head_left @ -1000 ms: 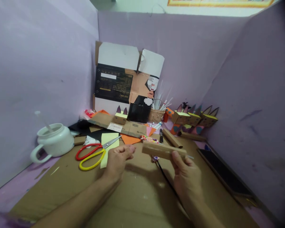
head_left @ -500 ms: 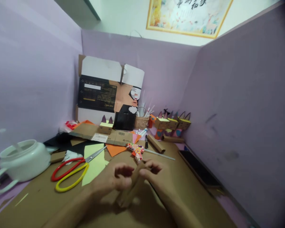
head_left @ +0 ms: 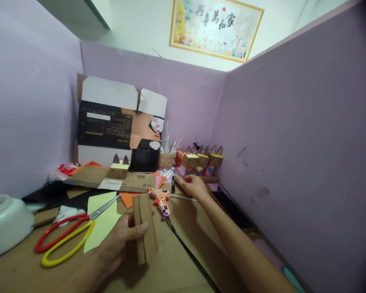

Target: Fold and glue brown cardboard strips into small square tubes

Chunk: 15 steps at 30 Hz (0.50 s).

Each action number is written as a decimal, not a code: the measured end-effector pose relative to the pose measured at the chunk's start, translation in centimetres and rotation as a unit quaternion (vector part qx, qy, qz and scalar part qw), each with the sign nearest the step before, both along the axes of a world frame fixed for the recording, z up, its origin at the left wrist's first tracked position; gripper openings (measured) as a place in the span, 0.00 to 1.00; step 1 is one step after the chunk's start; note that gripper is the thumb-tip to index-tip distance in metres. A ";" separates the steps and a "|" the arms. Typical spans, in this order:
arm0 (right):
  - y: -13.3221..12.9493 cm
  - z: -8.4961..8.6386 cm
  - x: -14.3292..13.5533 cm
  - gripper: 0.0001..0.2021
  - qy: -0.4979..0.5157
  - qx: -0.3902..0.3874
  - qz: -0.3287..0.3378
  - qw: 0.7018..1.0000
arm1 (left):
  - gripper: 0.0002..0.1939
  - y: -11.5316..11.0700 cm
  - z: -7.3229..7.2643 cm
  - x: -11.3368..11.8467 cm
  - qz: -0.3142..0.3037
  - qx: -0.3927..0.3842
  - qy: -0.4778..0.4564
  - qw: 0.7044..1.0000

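cardboard (head_left: 148,240) in left hand (head_left: 118,240); 家和萬事興 sign (head_left: 216,30)

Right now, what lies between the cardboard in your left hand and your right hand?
A colourful glue gun lies there, as the head view shows.

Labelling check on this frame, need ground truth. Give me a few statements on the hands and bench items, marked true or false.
1. The left hand holds a folded cardboard piece. True.
2. The scissors have one red and one yellow handle loop. True.
3. The right hand is on the scissors. False: it is at the cardboard tube.
4. The floral-patterned glue gun lies between the two hands. True.
5. The basket is upside down. False: it stands upright, with markers in it.
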State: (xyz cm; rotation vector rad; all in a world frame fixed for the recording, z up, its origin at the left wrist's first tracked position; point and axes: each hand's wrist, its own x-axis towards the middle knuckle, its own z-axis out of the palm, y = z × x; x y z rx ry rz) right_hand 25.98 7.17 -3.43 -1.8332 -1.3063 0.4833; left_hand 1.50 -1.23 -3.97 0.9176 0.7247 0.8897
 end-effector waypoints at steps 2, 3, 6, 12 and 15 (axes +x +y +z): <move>1.9 0.0 0.4 0.11 -0.046 -0.057 -0.014 0.997 | 0.23 0.1 -0.1 -0.1 0.029 -0.013 0.007 0.999; 2.5 -0.1 0.4 0.12 -0.064 -0.081 -0.018 0.994 | 0.23 0.1 -0.2 -0.1 0.038 -0.016 0.015 0.999; 3.4 -0.4 0.2 0.13 -0.094 -0.125 -0.021 0.987 | 0.25 0.4 -0.3 -0.2 0.041 -0.012 0.028 0.999; 2.0 1.0 1.1 0.14 -0.066 -0.091 0.034 0.993 | 0.23 1.3 -0.3 -0.8 0.050 0.033 0.063 0.996; -1.1 1.8 -0.1 0.15 -0.016 -0.029 0.100 0.994 | 0.23 1.7 -0.5 -1.0 0.042 0.077 0.100 0.991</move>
